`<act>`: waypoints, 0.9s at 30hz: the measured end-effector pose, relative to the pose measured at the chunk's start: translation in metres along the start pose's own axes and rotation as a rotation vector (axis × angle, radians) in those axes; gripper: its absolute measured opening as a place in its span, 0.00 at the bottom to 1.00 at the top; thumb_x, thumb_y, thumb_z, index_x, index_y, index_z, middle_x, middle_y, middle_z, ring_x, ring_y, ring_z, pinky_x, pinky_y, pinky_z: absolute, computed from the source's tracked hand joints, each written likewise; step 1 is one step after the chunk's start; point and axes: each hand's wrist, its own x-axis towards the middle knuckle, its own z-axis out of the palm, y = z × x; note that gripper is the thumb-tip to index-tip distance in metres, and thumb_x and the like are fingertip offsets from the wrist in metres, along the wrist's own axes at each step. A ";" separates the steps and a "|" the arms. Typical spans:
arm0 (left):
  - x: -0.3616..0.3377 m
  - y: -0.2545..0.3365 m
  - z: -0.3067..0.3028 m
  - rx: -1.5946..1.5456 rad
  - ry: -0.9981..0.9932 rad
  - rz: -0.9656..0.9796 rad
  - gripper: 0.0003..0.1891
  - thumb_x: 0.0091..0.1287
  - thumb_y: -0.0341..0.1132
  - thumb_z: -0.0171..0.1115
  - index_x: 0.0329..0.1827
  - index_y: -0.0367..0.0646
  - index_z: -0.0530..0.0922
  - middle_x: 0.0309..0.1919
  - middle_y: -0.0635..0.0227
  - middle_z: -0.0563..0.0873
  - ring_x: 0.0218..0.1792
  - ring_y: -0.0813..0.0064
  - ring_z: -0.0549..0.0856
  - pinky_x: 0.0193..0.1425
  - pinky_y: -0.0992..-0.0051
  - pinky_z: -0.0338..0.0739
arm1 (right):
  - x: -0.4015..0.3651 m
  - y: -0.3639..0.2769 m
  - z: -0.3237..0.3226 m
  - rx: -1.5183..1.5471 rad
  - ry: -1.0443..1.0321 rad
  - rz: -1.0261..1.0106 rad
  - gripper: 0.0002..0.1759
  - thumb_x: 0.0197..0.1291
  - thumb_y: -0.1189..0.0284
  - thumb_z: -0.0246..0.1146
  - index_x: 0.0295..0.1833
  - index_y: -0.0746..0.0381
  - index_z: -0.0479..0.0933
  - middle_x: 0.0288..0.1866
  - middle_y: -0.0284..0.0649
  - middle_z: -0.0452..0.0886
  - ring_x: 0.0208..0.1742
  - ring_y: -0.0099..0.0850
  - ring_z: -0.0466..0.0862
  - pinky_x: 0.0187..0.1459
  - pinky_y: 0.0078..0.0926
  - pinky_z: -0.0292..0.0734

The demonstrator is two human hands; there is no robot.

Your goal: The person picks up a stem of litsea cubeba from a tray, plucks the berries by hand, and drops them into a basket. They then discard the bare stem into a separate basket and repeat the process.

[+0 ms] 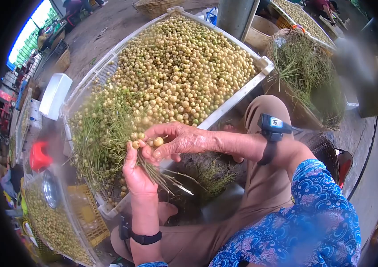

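My left hand (141,171) is closed round a bunch of thin green stems (164,178), whose bare ends stick out toward the lower right. A few round tan fruits (136,144) show at the top of the bunch. My right hand (171,141) reaches over from the right, its thumb and fingers pinched on fruit (158,141) at the bunch. Both hands are close together above the near edge of a white tray (224,107). Loose round fruits (175,71) fill much of the tray, and stemmed fruit bunches (104,133) lie in its left part.
A basket of bare stems (304,62) stands right of the tray. A white container (55,96), a red stool (40,155) and another fruit tray (55,218) are at the left. Cut stems lie on the ground below my hands. People sit in the background.
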 end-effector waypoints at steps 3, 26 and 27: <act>0.001 -0.002 -0.002 0.016 -0.050 0.007 0.11 0.67 0.39 0.45 0.34 0.40 0.70 0.18 0.71 0.70 0.21 0.79 0.69 0.26 0.78 0.66 | 0.003 0.003 0.002 0.112 0.056 -0.031 0.18 0.55 0.68 0.59 0.50 0.62 0.68 0.33 0.31 0.78 0.32 0.18 0.77 0.26 0.14 0.70; -0.009 0.006 -0.005 -0.067 -0.083 -0.048 0.12 0.65 0.40 0.48 0.30 0.39 0.70 0.15 0.75 0.65 0.15 0.84 0.63 0.12 0.85 0.55 | 0.016 0.014 -0.002 0.462 0.098 0.008 0.09 0.55 0.72 0.59 0.41 0.61 0.72 0.24 0.29 0.73 0.21 0.16 0.72 0.19 0.10 0.66; -0.010 0.005 -0.007 -0.093 -0.095 -0.064 0.13 0.65 0.39 0.48 0.30 0.37 0.70 0.15 0.74 0.65 0.15 0.84 0.63 0.11 0.85 0.55 | 0.017 0.013 -0.003 0.508 0.102 0.020 0.09 0.54 0.72 0.59 0.41 0.61 0.72 0.24 0.29 0.73 0.21 0.16 0.73 0.19 0.10 0.66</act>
